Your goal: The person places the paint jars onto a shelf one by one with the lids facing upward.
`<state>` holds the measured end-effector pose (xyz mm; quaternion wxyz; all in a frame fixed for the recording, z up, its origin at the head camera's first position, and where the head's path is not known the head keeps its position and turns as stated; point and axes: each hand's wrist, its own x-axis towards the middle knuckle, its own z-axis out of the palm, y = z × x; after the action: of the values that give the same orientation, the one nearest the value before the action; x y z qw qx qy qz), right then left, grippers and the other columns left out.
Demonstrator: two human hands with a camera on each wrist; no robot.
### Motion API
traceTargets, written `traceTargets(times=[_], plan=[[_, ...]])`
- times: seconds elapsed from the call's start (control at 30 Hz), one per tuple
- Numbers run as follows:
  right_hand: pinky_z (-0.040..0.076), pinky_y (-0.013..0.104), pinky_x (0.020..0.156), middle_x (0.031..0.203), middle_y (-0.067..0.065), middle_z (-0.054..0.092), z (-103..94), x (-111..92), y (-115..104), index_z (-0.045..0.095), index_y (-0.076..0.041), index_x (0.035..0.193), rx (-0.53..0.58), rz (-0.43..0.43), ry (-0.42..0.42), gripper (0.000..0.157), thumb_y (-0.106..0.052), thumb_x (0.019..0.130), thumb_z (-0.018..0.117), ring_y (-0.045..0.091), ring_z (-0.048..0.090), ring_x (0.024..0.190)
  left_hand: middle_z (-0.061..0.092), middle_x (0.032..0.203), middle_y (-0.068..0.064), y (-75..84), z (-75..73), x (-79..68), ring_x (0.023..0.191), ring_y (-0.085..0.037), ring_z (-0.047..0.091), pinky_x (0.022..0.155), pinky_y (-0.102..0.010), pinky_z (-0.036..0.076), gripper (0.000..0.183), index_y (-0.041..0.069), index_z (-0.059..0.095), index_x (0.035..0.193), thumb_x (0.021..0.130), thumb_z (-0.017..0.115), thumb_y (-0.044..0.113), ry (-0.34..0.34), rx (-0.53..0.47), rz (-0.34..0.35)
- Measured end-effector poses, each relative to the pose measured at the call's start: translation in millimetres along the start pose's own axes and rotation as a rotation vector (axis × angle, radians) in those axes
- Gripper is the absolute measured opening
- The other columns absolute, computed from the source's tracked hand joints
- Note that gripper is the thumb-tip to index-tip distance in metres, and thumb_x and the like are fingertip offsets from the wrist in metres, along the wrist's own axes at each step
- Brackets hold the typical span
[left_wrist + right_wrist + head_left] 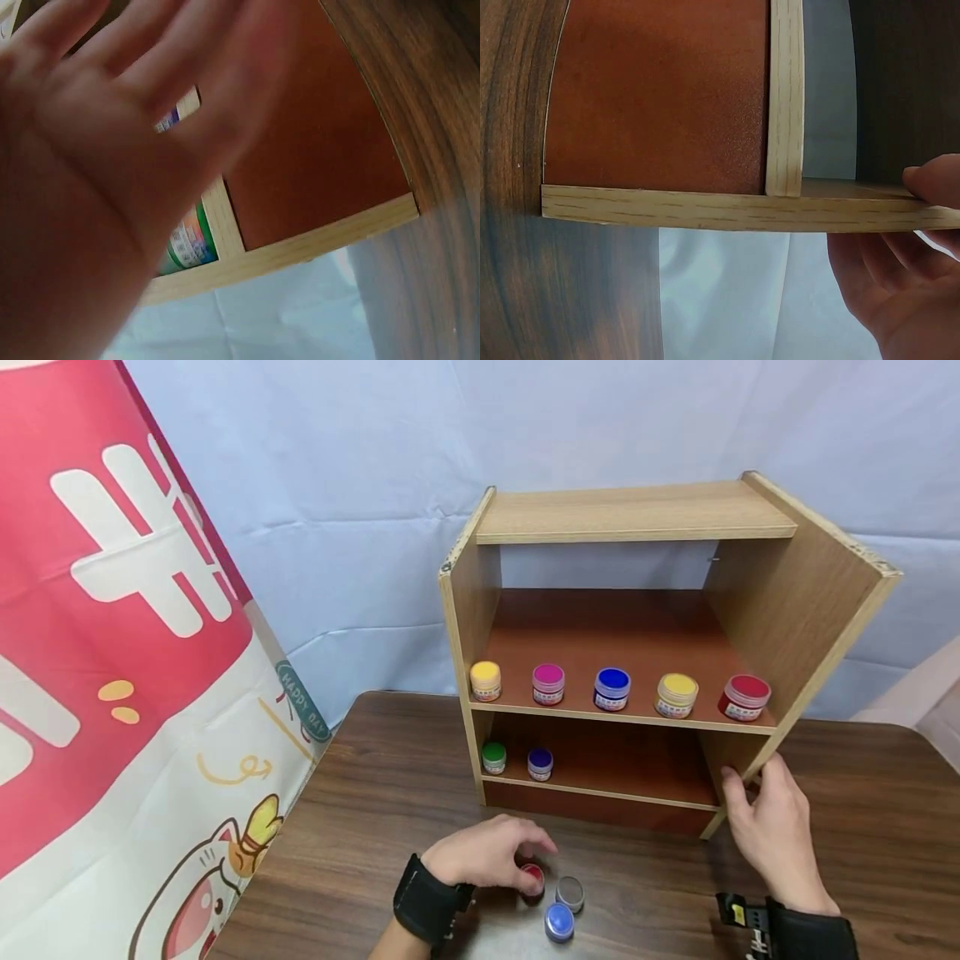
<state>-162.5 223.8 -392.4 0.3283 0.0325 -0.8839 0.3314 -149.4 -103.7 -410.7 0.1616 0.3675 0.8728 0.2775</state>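
Note:
My left hand (491, 853) hovers low over the table at a small red-lidded paint jar (533, 871). Its thumb overlaps the jar's lid, while the index finger stretches out beyond it. In the left wrist view the fingers are spread and fairly straight, with no jar showing between them. Beside the red jar stand a grey-topped jar (570, 893) and a blue-lidded jar (559, 922). My right hand (776, 827) grips the right side panel of a small wooden shelf (637, 514), thumb on the inner face and fingers (870, 259) around the outside.
Yellow (486, 681), magenta (548, 684), blue (612, 689), another yellow (677, 696) and red (745, 697) jars line the middle board. Lower down sit green (493, 757) and dark blue (540, 764) jars. A printed cloth (172, 710) hangs left of the table (360, 827).

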Motion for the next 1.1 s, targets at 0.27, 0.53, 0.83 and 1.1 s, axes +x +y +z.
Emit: traceTargets(times=[0.27,0.53,0.83,1.1], plan=[[0.046,0.058,0.067,0.106,0.026,0.056,-0.8,0,0,0.047,0.006,0.123,0.008,-0.006,-0.005,0.039,-0.002,0.086,0.058,0.041,0.057,0.092,0.064,0.102,0.01,-0.9,4.9,-1.4,0.083,-0.002,0.053,0.07,-0.013,0.043,0.035,0.019,0.069,0.107,0.073,0.074,0.009,-0.103,-0.023,0.019],[0.047,0.055,0.066,0.106,0.026,0.056,-1.5,0,-1,0.048,0.006,0.122,0.004,0.004,-0.012,0.038,-0.003,0.086,0.058,0.04,0.057,0.092,0.06,0.087,0.013,-4.8,8.3,0.7,0.078,-0.001,0.051,0.068,-0.012,0.041,0.016,0.019,0.074,0.092,0.078,0.072,0.013,-0.043,0.062,0.031],[0.052,0.043,0.066,0.105,0.026,0.056,-1.9,-1,-1,0.048,0.007,0.121,0.006,0.0,-0.009,0.038,-0.003,0.086,0.058,0.041,0.057,0.091,0.053,0.075,0.011,-10.9,11.2,4.7,0.067,-0.002,0.045,0.055,-0.018,0.037,0.012,0.022,0.065,0.082,0.078,0.072,0.031,0.098,0.189,-0.088],[0.034,0.007,0.062,0.104,0.025,0.057,-1.2,-1,0,0.048,0.005,0.124,0.008,-0.01,0.005,0.041,-0.001,0.085,0.059,0.037,0.057,0.088,0.056,0.082,0.009,-11.0,10.6,3.0,0.07,-0.003,0.047,0.059,-0.018,0.04,0.02,0.022,0.065,0.086,0.074,0.074,0.034,0.108,0.207,-0.128]])
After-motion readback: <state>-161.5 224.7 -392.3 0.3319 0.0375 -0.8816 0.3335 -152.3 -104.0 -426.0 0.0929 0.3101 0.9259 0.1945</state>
